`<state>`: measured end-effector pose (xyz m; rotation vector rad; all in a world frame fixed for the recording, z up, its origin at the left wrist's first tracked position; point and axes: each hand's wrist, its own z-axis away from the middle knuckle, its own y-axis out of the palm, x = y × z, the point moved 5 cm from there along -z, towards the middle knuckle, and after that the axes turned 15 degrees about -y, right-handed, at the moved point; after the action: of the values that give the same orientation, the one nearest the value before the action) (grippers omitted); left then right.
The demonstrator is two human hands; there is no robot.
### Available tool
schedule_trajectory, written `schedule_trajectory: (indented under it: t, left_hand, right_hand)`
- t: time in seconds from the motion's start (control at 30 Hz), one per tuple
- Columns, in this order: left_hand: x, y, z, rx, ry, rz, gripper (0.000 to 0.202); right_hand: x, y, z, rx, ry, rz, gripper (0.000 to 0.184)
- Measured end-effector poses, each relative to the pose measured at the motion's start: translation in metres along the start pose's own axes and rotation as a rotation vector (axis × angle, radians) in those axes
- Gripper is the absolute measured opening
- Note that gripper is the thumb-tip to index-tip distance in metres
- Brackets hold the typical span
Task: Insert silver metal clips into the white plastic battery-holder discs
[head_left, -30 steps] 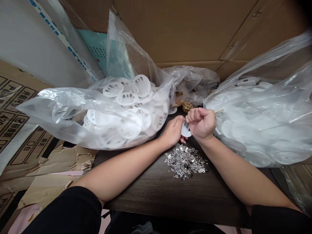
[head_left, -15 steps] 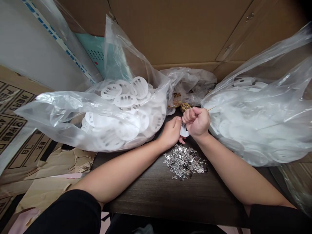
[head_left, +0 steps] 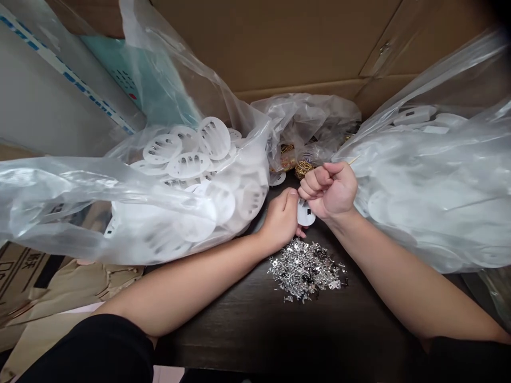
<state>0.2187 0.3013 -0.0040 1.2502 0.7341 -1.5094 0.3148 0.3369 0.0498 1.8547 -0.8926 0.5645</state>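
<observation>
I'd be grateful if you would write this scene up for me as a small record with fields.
Left hand: holds a white slotted plastic disc
Right hand: fist around a thin wooden stick, beside the disc
Below hands: small silver metal clips on a dark wooden table
Rest: clear plastic bags of white discs, gold-coloured clips, cardboard carton

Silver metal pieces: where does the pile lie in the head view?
The pile sits on the dark tabletop, lower centre, just below the left hand and right hand.
</observation>
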Motion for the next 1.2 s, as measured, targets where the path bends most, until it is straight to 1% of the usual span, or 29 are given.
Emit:
schedule_trajectory:
  t: [0.17,0.3,0.43,0.53,0.7,0.83,0.93,1.0,1.07,1.13,1.2]
  left_hand:
    - [-0.001,-0.001,0.001,-0.018,-0.026,0.018,0.038]
    - [-0.004,-0.003,0.003,0.042,-0.025,0.114,0.039]
    - [-0.006,-0.003,0.003,0.076,-0.060,0.210,0.053]
    - [-0.007,-0.003,0.003,0.079,-0.086,0.233,0.058]
    - [-0.005,-0.003,0.002,0.092,-0.044,0.234,0.060]
    - [-0.003,-0.004,0.001,0.087,-0.017,0.214,0.061]
    - [-0.004,-0.004,0.001,0.056,-0.026,0.179,0.062]
    - [-0.005,-0.003,0.001,0.040,-0.041,0.154,0.063]
    - [-0.005,-0.003,0.001,0.033,-0.046,0.135,0.063]
    - [-0.005,-0.003,0.001,0.026,-0.036,0.118,0.062]
    - [-0.005,-0.003,0.001,0.014,-0.023,0.103,0.062]
  right_hand:
    - [0.006,0.004,0.001,0.023,-0.037,0.044,0.054]
    - [0.016,0.005,0.000,0.017,-0.079,0.010,0.058]
    - [0.020,-0.001,-0.002,-0.047,-0.103,-0.028,0.055]
    - [0.021,-0.002,0.000,-0.047,-0.104,0.005,0.055]
    - [0.021,0.002,0.001,0.005,-0.103,0.083,0.057]
    - [0.019,0.008,0.001,0.114,-0.120,0.095,0.058]
    - [0.017,0.015,0.003,0.175,-0.162,0.137,0.058]
    - [0.017,0.018,0.005,0.153,-0.202,0.180,0.056]
    - [0.015,0.020,0.007,0.102,-0.232,0.230,0.053]
    - [0.012,0.020,0.007,0.064,-0.238,0.252,0.050]
    - [0.008,0.018,0.007,0.059,-0.223,0.244,0.051]
